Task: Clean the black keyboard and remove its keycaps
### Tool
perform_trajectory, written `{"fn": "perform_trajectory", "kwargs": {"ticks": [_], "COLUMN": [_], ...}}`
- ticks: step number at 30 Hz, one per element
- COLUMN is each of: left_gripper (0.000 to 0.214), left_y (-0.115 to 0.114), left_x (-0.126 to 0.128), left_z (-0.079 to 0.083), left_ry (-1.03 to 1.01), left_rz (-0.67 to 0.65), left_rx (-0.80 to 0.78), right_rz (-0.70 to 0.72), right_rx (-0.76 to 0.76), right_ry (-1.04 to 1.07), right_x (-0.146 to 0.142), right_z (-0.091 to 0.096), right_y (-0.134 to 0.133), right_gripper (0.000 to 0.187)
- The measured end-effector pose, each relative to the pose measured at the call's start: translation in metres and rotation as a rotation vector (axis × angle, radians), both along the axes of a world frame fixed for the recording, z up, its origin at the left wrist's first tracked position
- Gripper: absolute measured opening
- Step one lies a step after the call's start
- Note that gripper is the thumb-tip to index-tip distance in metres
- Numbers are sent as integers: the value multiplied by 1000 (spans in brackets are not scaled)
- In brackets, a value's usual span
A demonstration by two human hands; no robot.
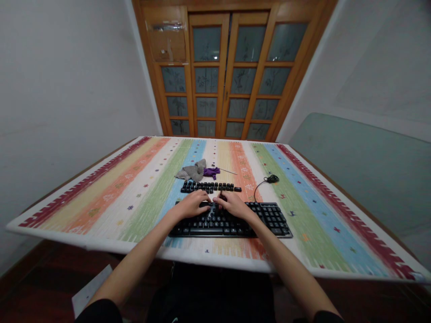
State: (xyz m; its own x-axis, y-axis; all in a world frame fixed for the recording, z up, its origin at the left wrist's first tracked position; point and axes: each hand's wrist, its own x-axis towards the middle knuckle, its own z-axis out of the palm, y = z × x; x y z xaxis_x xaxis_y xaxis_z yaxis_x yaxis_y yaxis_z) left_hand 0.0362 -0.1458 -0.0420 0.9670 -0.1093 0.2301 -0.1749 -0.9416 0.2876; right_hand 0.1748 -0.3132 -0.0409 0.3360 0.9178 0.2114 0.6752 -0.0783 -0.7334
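Observation:
A black keyboard [208, 231] lies near the table's front edge, with a patch in its upper middle where keycaps are off. My left hand [192, 205] rests over the keyboard's upper left, thumb apart from the fingers, holding nothing that I can see. Just right of the bare patch, my right hand [233, 204] is closed around a thin dark tool [221, 194] whose kind is too small to tell; its lower end is hidden by the fingers. Beyond both hands lie loose black keycaps [195, 185] in rows.
Behind the keycaps are a crumpled grey cloth [193, 171], a purple cloth [211, 172] and a thin metal rod [228, 171]. The keyboard's coiled cable [271, 179] lies to the right. A striped cloth [144, 197] covers the table; a green board [363, 166] leans at the right wall.

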Motion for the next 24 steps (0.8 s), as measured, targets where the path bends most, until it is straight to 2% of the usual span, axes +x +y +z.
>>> {"fn": "perform_trajectory", "kwargs": {"ticks": [6,14,21,24], "left_gripper": [23,17,7,5], "left_y": [-10,-15,-8,-3], "left_x": [4,15,26,32], "left_z": [13,18,15,11], "left_ry": [34,27,-133,-202], "left_rz": [-87,-141,-156,-114], "left_rx": [-144,-180,-255,-205], "right_rz": [16,12,-35,-27], "right_rx": [43,84,126,113], "right_ry": [-10,-99,-58,-78], "right_x": [1,2,7,9], "right_z": [12,19,11,4], "right_y": [-8,-16,-25,-30], "right_gripper": [27,29,29,31]}}
